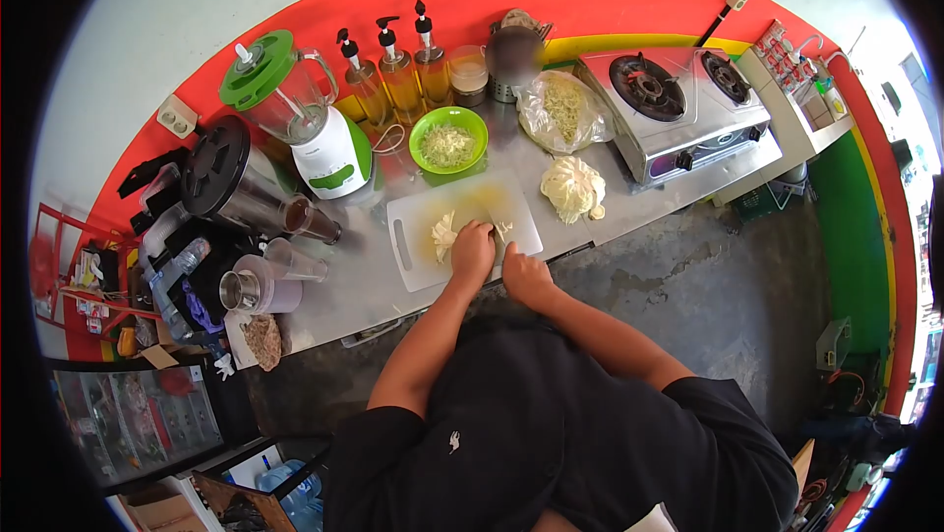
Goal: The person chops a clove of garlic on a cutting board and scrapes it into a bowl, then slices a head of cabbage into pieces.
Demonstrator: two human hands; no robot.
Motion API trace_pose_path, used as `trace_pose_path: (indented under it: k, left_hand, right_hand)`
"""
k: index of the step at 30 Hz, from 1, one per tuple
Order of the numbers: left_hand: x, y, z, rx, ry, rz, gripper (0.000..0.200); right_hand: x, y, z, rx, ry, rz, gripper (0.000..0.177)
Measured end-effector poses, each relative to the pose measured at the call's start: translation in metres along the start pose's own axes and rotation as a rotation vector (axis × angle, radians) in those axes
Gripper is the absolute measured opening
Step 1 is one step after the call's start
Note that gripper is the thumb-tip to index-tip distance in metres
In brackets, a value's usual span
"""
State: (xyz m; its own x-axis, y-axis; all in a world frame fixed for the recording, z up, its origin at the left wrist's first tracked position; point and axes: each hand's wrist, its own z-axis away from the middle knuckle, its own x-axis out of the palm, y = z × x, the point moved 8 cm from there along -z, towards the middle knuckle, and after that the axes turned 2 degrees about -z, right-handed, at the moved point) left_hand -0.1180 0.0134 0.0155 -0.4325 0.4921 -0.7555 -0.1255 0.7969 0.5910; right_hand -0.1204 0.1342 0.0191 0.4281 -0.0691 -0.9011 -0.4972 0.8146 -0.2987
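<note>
On the white cutting board (418, 206), my left hand (474, 255) presses down with curled fingers on a piece of pale cabbage (443, 235) whose leaves stick out to its left. Close beside it, at the board's right edge, my right hand (528, 276) is closed in a fist around a knife, its handle hidden by the fingers and its blade hard to make out. Thin cabbage shreds (505, 228) lie between the two hands. Behind the board sits a green bowl (476, 124) of shredded cabbage. A larger cabbage head (572, 188) rests right of the board.
A plastic bag (562, 111) of shreds lies near the two-burner gas stove (688, 124). Pump bottles (398, 75) line the wall. A green-lidded blender (329, 153), a black-lidded steel container (231, 178) and cups (295, 262) crowd the counter's left side.
</note>
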Motion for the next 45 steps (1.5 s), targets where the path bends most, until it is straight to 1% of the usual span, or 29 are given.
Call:
trace_pose_path:
  k: [2,3,4,6,9,13,15,18,20,22,24,25,27,31,33,37,40,42,45]
  left_hand:
    - [-0.004,0.000,0.000,-0.020,0.005,0.027,0.012]
    - [-0.004,-0.001,-0.001,-0.041,-0.024,0.035,0.011]
    - [-0.004,-0.001,-0.003,-0.061,-0.051,0.043,0.011]
    - [-0.006,-0.001,-0.004,-0.055,-0.042,0.049,0.011]
    - [-0.006,-0.002,-0.006,-0.057,-0.008,0.063,0.011]
    - [-0.007,-0.002,-0.005,-0.043,0.026,0.099,0.012]
    - [-0.005,-0.004,-0.005,-0.054,-0.001,0.089,0.012]
    - [-0.005,-0.007,-0.005,-0.075,-0.024,0.084,0.011]
    - [-0.001,-0.010,-0.005,-0.095,-0.016,0.094,0.012]
    - [-0.005,-0.008,-0.004,-0.072,0.061,0.108,0.013]
    - [-0.002,-0.010,-0.004,-0.087,0.046,0.105,0.012]
    - [-0.001,-0.011,-0.003,-0.098,0.029,0.097,0.012]
    - [-0.002,-0.010,-0.002,-0.084,0.025,0.095,0.011]
    - [-0.004,-0.008,-0.003,-0.067,0.023,0.089,0.010]
    - [-0.005,-0.008,-0.003,-0.071,0.049,0.088,0.010]
    - [-0.007,-0.008,-0.002,-0.089,0.051,0.095,0.010]
    - [-0.012,-0.004,0.001,-0.089,0.034,0.151,0.011]
    - [-0.012,-0.005,0.001,-0.086,0.032,0.167,0.010]
    - [-0.012,-0.009,0.004,-0.068,0.053,0.203,0.010]
  right_hand:
    - [-0.005,0.002,-0.012,-0.011,-0.021,-0.026,0.022]
    - [-0.008,0.000,-0.014,-0.025,-0.036,-0.049,0.022]
    - [-0.011,-0.001,-0.011,-0.023,-0.034,-0.052,0.022]
    - [-0.013,-0.004,-0.006,-0.039,-0.083,-0.021,0.021]
    - [-0.003,-0.003,0.007,0.018,-0.057,-0.020,0.021]
    - [0.004,0.003,-0.008,0.026,-0.074,-0.047,0.024]
    - [-0.003,0.000,-0.020,-0.045,-0.014,-0.025,0.023]
    - [-0.005,0.000,-0.015,-0.048,-0.039,0.003,0.021]
    - [-0.003,-0.004,0.000,-0.040,-0.015,0.028,0.020]
    - [0.002,-0.004,0.001,-0.033,0.004,0.053,0.020]
    - [0.010,0.001,-0.006,0.025,-0.035,-0.067,0.024]
    - [0.008,0.002,-0.010,0.027,-0.038,-0.069,0.024]
    - [-0.001,-0.001,-0.020,-0.035,-0.023,-0.004,0.024]
    - [-0.007,-0.004,-0.012,-0.028,-0.057,-0.009,0.024]
    - [-0.002,-0.006,0.001,0.012,-0.063,-0.024,0.023]
    - [0.005,-0.005,-0.008,0.004,-0.041,-0.024,0.024]
    - [-0.009,-0.008,-0.022,-0.028,0.023,-0.037,0.024]
    - [-0.016,-0.009,-0.022,-0.082,-0.047,0.025,0.024]
    - [-0.013,-0.004,-0.013,-0.076,-0.062,0.024,0.023]
